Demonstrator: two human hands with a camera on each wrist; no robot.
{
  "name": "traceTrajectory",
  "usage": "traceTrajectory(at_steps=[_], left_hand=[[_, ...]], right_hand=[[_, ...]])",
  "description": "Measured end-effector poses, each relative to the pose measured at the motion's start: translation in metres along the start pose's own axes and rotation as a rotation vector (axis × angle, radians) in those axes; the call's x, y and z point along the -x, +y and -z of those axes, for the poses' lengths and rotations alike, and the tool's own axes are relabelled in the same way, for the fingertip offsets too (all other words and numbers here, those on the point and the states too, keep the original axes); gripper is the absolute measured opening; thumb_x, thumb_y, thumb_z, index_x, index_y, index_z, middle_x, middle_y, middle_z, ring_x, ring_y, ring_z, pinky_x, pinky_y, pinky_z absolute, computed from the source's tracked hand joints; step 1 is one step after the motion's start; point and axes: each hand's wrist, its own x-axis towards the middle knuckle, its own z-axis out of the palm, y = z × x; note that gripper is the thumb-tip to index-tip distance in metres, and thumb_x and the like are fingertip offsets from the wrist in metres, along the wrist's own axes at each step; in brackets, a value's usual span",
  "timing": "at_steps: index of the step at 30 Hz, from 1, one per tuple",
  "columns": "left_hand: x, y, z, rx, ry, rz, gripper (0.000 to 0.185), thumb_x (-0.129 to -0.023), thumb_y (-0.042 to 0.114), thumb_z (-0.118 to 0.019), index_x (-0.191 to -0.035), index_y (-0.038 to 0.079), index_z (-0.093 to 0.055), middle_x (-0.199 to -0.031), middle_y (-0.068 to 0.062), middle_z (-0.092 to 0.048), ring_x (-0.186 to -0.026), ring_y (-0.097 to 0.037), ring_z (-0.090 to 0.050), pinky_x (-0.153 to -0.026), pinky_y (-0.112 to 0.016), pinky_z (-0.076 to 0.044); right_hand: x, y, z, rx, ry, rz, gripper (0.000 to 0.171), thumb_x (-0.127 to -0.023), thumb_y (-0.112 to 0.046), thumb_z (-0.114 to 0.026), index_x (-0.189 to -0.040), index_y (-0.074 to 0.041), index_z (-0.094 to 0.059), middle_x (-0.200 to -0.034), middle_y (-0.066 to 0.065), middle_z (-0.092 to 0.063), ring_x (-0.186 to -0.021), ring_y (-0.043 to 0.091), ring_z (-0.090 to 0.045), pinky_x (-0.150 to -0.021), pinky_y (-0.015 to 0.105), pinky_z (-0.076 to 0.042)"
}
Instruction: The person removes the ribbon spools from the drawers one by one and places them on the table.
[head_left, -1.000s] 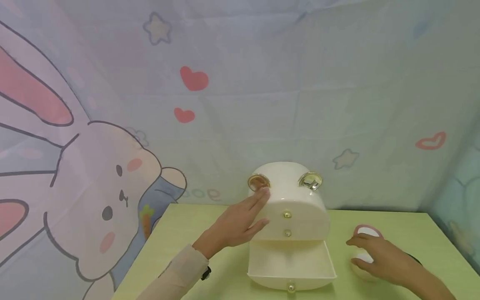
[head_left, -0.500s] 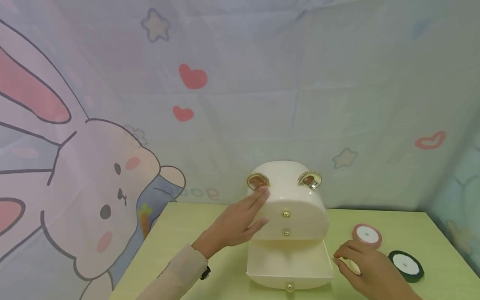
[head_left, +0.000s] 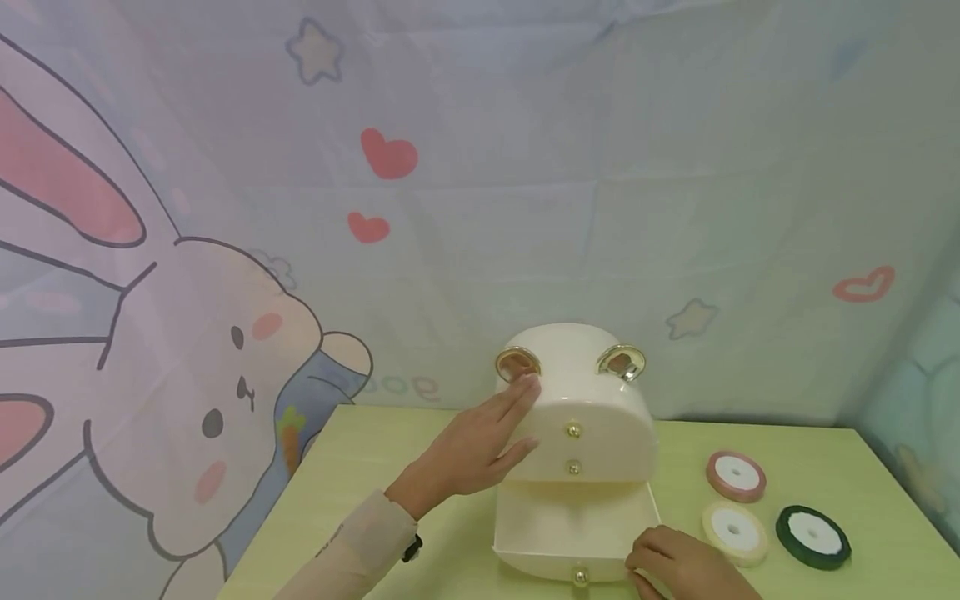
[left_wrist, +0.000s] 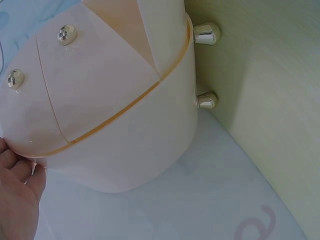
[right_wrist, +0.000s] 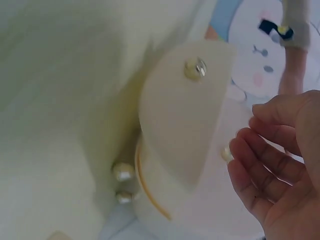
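Since half a second ago my right hand (head_left: 678, 569) has left the cream ribbon spool (head_left: 735, 533) on the table (head_left: 390, 467) and come to the open bottom drawer (head_left: 577, 533), lower centre, fingers loosely curled, holding nothing. My left hand (head_left: 480, 442) lies flat, fingers straight, steadying the cream drawer box (head_left: 592, 400).

right hand (head_left: 678, 568): cut off by the head view's bottom edge; fingertips hidden behind the drawer (head_left: 573, 533) front
left hand (left_wrist: 17, 192): only fingertips in the left wrist view
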Motion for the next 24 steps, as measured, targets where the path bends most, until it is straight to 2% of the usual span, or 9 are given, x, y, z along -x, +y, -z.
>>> traceTrajectory(at_steps=[3,7,10,12,13,15,17,21,24], left_hand=[[0.0,-0.001,-0.001,-0.002,0.008,-0.004,0.07,-0.114,0.042,-0.041,-0.169,0.007,-0.017,-0.177,-0.011,-0.021,-0.163,-0.024,-0.027,-0.125,-0.043,-0.041],[0.0,-0.002,-0.003,-0.004,0.015,-0.008,0.07,-0.114,0.042,-0.04,-0.169,0.007,-0.016,-0.177,-0.01,-0.02,-0.163,-0.024,-0.026,-0.126,-0.043,-0.04],[-0.001,-0.002,-0.003,-0.002,0.02,-0.008,0.07,-0.114,0.041,-0.041,-0.169,0.007,-0.016,-0.177,-0.01,-0.02,-0.164,-0.024,-0.025,-0.126,-0.043,-0.039],[-0.002,-0.002,-0.003,-0.002,0.025,-0.007,0.07,-0.114,0.041,-0.041,-0.169,0.007,-0.016,-0.177,-0.01,-0.02,-0.164,-0.024,-0.025,-0.125,-0.043,-0.04],[-0.002,-0.002,-0.003,-0.004,0.027,-0.007,0.07,-0.114,0.041,-0.041,-0.169,0.007,-0.017,-0.177,-0.01,-0.021,-0.164,-0.024,-0.026,-0.125,-0.043,-0.041],[-0.002,-0.002,-0.003,-0.009,0.027,-0.004,0.069,-0.114,0.041,-0.041,-0.169,0.007,-0.017,-0.177,-0.01,-0.021,-0.164,-0.024,-0.026,-0.124,-0.043,-0.041],[-0.002,-0.001,-0.004,-0.009,0.028,-0.004,0.069,-0.114,0.041,-0.041,-0.169,0.007,-0.017,-0.177,-0.01,-0.021,-0.163,-0.024,-0.026,-0.124,-0.043,-0.042],[-0.001,-0.001,-0.004,-0.013,0.023,-0.001,0.069,-0.114,0.042,-0.039,-0.169,0.006,-0.018,-0.177,-0.011,-0.022,-0.163,-0.024,-0.026,-0.125,-0.043,-0.04],[0.0,0.0,-0.005,-0.019,0.023,-0.001,0.068,-0.114,0.043,-0.038,-0.169,0.006,-0.019,-0.176,-0.011,-0.022,-0.163,-0.024,-0.027,-0.125,-0.042,-0.04]], right_hand=[[0.004,-0.008,-0.012,0.001,-0.054,0.017,0.045,-0.112,-0.04,-0.034,-0.087,-0.024,-0.067,-0.089,-0.015,-0.06,-0.077,-0.001,-0.054,-0.067,0.011,-0.044],[0.006,-0.016,-0.026,0.05,-0.075,0.064,0.049,-0.114,-0.041,-0.032,-0.085,-0.025,-0.067,-0.091,-0.015,-0.061,-0.077,-0.002,-0.052,-0.065,0.009,-0.04],[0.007,-0.018,-0.033,0.073,-0.103,0.098,0.035,-0.112,-0.041,-0.048,-0.089,-0.024,-0.069,-0.095,-0.012,-0.062,-0.076,-0.002,-0.049,-0.063,0.007,-0.035],[0.008,-0.02,-0.037,0.09,-0.136,0.112,0.021,-0.102,-0.041,-0.066,-0.093,-0.023,-0.069,-0.097,-0.01,-0.062,-0.076,-0.002,-0.049,-0.062,0.008,-0.035],[0.009,-0.02,-0.039,0.104,-0.147,0.119,0.02,-0.095,-0.042,-0.073,-0.094,-0.023,-0.069,-0.098,-0.01,-0.062,-0.076,-0.001,-0.05,-0.062,0.008,-0.037],[0.01,-0.021,-0.042,0.14,-0.164,0.138,0.03,-0.08,-0.045,-0.081,-0.097,-0.023,-0.07,-0.101,-0.009,-0.064,-0.078,0.0,-0.054,-0.063,0.01,-0.04],[0.01,-0.022,-0.046,0.191,-0.17,0.161,0.035,-0.074,-0.046,-0.082,-0.099,-0.023,-0.071,-0.104,-0.007,-0.066,-0.08,0.002,-0.058,-0.064,0.011,-0.043],[0.01,-0.023,-0.052,0.231,-0.178,0.183,0.034,-0.084,-0.05,-0.077,-0.099,-0.021,-0.073,-0.105,-0.005,-0.065,-0.08,0.003,-0.059,-0.063,0.012,-0.043],[0.009,-0.026,-0.059,0.25,-0.165,0.195,0.03,-0.106,-0.044,-0.058,-0.094,-0.019,-0.071,-0.1,-0.006,-0.06,-0.078,0.003,-0.055,-0.063,0.014,-0.043]])
